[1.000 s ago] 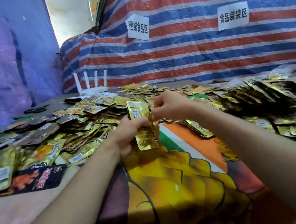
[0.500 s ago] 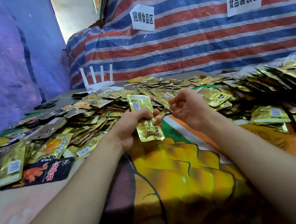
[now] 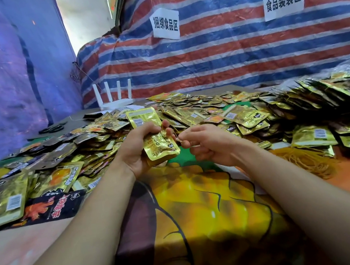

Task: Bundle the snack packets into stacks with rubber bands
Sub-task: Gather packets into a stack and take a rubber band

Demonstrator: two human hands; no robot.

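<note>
Gold foil packets, barcoded, in left hand.

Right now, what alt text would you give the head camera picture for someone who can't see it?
A person's left hand grips a small stack of gold snack packets while the right hand pinches what looks like a rubber band beside it. Many loose gold packets cover the table, with a heap of rubber bands at right.
</note>
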